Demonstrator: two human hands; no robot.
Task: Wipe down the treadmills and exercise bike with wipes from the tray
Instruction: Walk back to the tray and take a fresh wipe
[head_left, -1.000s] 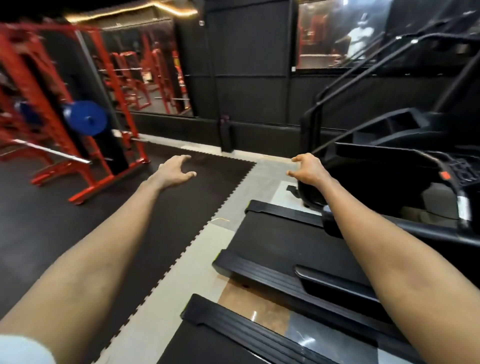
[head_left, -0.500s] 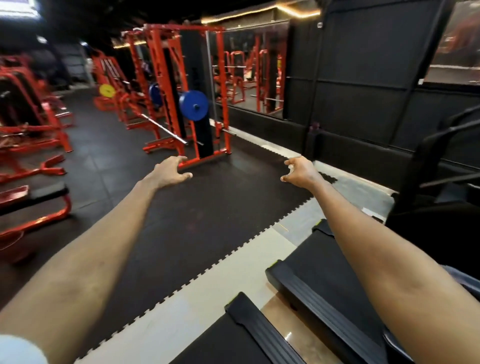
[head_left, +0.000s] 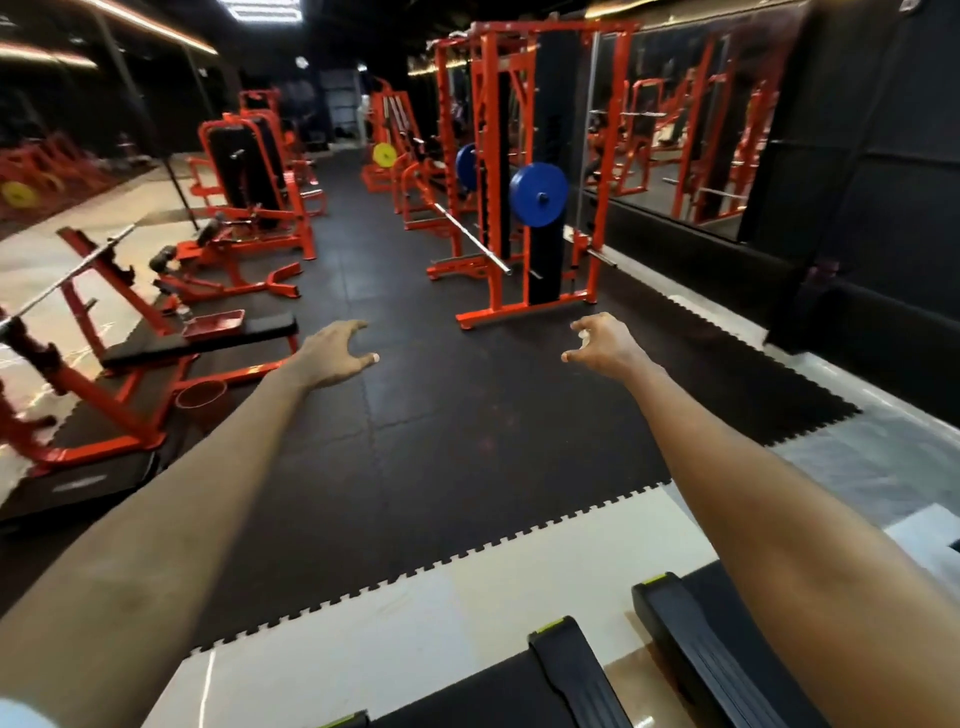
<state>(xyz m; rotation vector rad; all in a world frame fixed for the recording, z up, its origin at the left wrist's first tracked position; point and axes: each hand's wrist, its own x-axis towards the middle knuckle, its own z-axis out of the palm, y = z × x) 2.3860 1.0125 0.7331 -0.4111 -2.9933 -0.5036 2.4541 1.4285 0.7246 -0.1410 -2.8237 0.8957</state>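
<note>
Both bare arms reach forward over the black floor mat (head_left: 441, 441). The left hand (head_left: 335, 353) and right hand (head_left: 605, 343) are held apart, fingers (head_left: 353, 327) loosely curled, holding nothing. Near, lower right: ends of two black treadmills (head_left: 571, 670) on pale flooring. Far right: an orange rack (head_left: 488, 171) with a blue weight plate (head_left: 538, 201), beside a wall mirror (head_left: 675, 130). Left: a black-padded bench (head_left: 208, 338) on an orange frame.

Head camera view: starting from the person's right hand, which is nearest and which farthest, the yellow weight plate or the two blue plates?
From the right hand:
1. Front blue plate, on the orange rack just ahead.
2. Second blue plate, behind the first, slightly left.
3. Yellow plate, far down the aisle, to the left.
</note>
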